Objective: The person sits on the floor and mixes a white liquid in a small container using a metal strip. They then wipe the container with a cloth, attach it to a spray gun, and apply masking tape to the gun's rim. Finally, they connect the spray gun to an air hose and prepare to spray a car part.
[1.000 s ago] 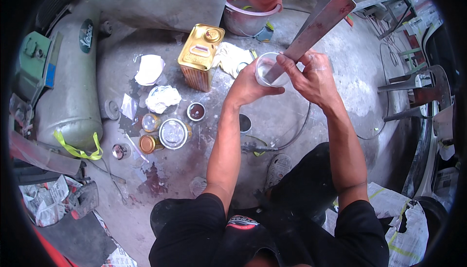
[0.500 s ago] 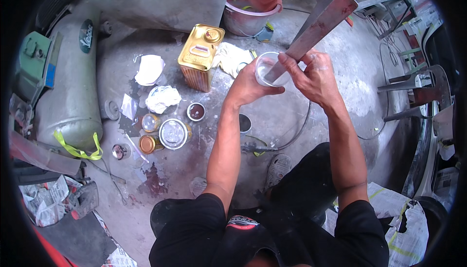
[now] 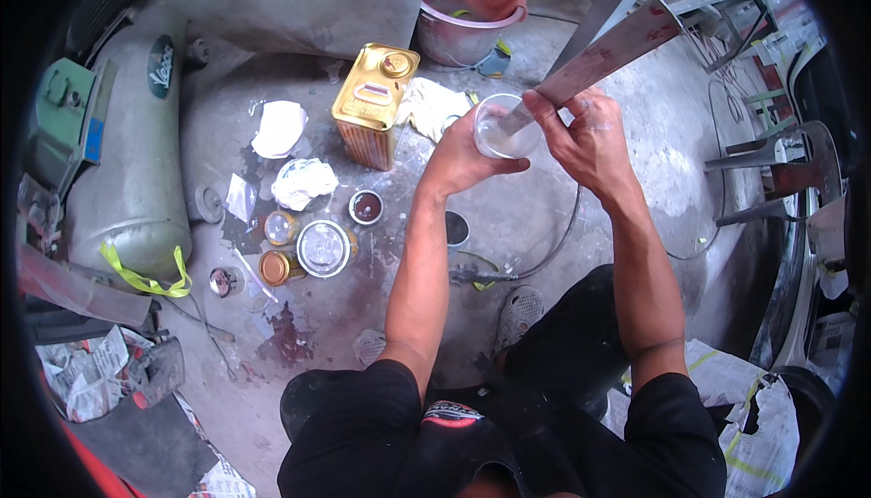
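My left hand is wrapped round a clear plastic cup with a pale liquid in the bottom. In my right hand is a long flat metal stirring stick, stained reddish near its upper end. Its lower end dips into the cup, and the upper end leans up to the right. My right thumb presses on the stick's face; the other fingers are partly hidden behind it. A gold rectangular tin stands on the floor to the left of the cup, with a white cloth beside it.
Several small cans surround a larger lidded can on the stained floor. Crumpled white paper lies behind them. A grey tank is at left, a pink bucket at the back. A hose curves across the floor near my foot.
The stick has tilted further right at its top and turned, while its lower end stays in the cup. My left hand and the cup have hardly moved.
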The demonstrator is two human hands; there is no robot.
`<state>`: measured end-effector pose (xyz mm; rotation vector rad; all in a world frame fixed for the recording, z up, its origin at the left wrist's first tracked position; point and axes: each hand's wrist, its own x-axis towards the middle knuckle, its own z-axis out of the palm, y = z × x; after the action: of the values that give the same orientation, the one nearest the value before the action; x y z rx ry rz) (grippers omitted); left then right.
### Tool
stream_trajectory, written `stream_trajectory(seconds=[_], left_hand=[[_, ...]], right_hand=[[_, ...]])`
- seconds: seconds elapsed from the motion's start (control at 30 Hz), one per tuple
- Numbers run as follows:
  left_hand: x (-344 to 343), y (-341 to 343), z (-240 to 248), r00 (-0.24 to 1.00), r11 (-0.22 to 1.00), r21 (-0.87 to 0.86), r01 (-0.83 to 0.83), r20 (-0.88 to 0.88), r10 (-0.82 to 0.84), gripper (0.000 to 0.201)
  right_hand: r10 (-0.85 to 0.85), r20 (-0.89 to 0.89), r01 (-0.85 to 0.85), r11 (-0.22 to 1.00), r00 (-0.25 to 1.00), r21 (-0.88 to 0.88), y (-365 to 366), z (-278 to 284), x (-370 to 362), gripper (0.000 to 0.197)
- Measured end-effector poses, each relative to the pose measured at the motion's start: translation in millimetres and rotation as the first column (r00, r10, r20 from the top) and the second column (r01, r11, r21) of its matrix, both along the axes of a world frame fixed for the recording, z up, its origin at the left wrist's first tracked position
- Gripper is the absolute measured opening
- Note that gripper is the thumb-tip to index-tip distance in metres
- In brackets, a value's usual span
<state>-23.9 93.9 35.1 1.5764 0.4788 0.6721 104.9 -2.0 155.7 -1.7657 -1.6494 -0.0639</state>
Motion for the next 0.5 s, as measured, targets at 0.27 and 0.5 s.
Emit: stream_trajectory(seconds=[0.27,0.5], left_hand=[[-1,0,1,1.0,1.0,-0.011,0.012,0.018,-0.012,0.071],[2,2,-6,0.998,0.999,-0.019,0.037,0.046,-0.036,0.07]], right_hand=[[-0.028,-0.188,0.015,0.997,0.982,-0.072,-1,3,-11,0.016],[0.09,-0.135,-0.108,0.985,0.987,-0.135,-4,6,-4,0.017]])
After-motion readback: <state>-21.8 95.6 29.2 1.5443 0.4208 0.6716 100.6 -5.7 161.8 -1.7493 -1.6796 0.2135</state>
